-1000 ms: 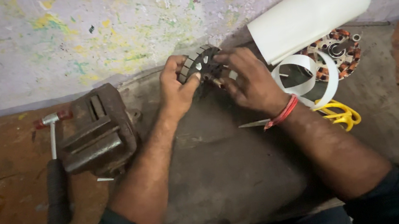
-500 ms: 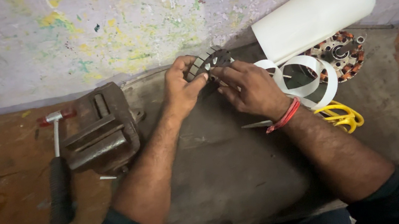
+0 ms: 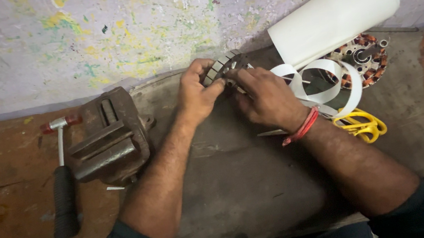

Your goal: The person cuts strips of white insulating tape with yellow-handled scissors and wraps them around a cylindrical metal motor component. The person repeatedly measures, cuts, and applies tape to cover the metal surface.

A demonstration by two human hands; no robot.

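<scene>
A round slotted metal stator core [image 3: 225,63] is held upright near the wall, over the grey work surface [image 3: 240,184]. My left hand [image 3: 196,93] grips its left rim with thumb and fingers. My right hand [image 3: 266,97], with a red band at the wrist, covers the core's right side, fingers pressed into its middle. A curled white paper strip [image 3: 330,81] loops just right of my right hand. Much of the core is hidden behind both hands.
A rusty bench vise [image 3: 110,137] sits at the left, a small hammer [image 3: 63,184] beside it. A big white paper roll [image 3: 335,14] lies at the back right, with a copper-wound stator [image 3: 366,58] below it and yellow-handled scissors [image 3: 360,124] near my right forearm.
The view has shifted slightly. Both hands stay on the core, with the right fingers moving further over its middle.
</scene>
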